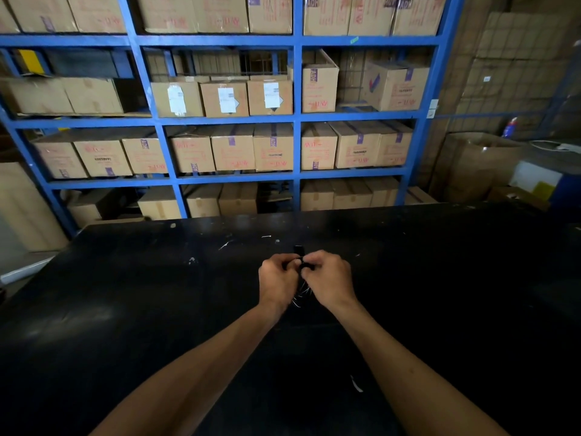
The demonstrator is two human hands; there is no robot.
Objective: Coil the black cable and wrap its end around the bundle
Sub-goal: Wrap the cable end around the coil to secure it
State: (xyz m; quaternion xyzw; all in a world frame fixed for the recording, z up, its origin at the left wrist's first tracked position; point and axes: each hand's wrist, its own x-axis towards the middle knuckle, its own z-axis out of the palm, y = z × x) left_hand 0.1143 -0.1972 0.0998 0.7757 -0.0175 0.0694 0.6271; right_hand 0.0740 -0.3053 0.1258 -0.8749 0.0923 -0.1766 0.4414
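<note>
Both hands meet over the middle of the black table (157, 309). My left hand (278, 278) and my right hand (328, 278) are closed side by side on the black cable (302, 262), gathered into a small bundle between the fingers. A black plug end (298, 248) sticks up just beyond the knuckles. Thin glinting loops of the cable (301, 295) hang below, between the two wrists. Against the dark tabletop most of the bundle is hidden by the fingers.
A blue metal shelf rack (297, 121) packed with cardboard boxes stands right behind the table's far edge. More boxes (478, 165) are stacked at the right. Small white flecks and a white scrap (356, 383) lie on the tabletop.
</note>
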